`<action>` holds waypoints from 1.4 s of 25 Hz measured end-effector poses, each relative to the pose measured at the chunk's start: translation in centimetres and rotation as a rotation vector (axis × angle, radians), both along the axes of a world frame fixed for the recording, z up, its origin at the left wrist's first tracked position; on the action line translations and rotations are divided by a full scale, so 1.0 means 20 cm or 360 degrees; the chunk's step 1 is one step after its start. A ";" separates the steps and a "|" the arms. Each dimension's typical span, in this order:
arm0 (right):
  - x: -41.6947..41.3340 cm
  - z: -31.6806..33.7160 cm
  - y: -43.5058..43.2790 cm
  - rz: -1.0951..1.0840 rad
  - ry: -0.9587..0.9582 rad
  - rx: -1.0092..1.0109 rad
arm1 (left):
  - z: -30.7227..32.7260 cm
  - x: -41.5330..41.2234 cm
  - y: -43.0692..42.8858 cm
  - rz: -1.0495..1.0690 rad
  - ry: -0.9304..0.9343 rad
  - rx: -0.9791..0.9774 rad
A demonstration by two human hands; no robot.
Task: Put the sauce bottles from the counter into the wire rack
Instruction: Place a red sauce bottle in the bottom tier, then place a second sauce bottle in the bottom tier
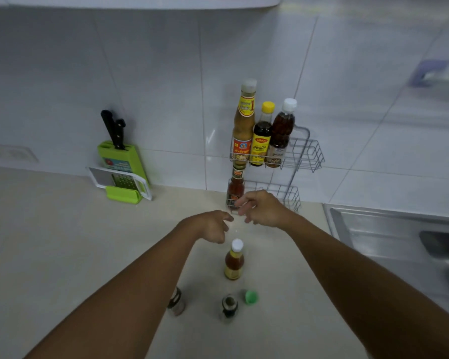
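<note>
A two-tier wire rack (307, 154) stands against the tiled wall. Its upper tier holds a tall orange sauce bottle (243, 123), a dark bottle with a yellow cap (261, 136) and a brown bottle with a white cap (280, 133). A red chilli sauce bottle (235, 187) stands in the lower tier. On the counter a small amber bottle with a white cap (234, 260) stands upright between my forearms. My left hand (213, 225) and my right hand (263, 208) hover empty, fingers apart, just in front of the lower tier.
Near me on the counter stand a small shaker jar (176, 301), a dark-capped jar (229, 305) and a green cap (251, 297). A green knife block with a grater (122, 172) sits at the back left. A steel sink (399, 237) lies to the right.
</note>
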State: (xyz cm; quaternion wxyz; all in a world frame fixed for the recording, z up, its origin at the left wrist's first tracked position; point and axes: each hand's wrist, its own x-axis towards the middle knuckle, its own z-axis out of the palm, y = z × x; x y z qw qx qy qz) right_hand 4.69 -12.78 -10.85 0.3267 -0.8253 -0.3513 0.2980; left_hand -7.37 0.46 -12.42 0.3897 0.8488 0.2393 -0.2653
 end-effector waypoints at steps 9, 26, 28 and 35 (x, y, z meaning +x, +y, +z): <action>-0.28 -0.20 -0.19 0.0418 -0.0467 -0.0066 | -0.24 -0.21 -0.27 0.0251 -0.0137 0.0026; 0.02 0.50 -0.27 0.0109 -0.1404 -0.0080 | 0.26 -0.05 -0.26 0.0213 -0.0987 0.0124; 0.07 0.44 -0.26 -0.0396 -0.0589 -0.0078 | 0.26 -0.02 -0.27 0.0122 -0.1098 0.1149; 0.14 0.42 -0.38 -0.0032 -0.0888 0.0355 | 0.34 0.06 -0.26 0.0216 -0.0758 -0.0340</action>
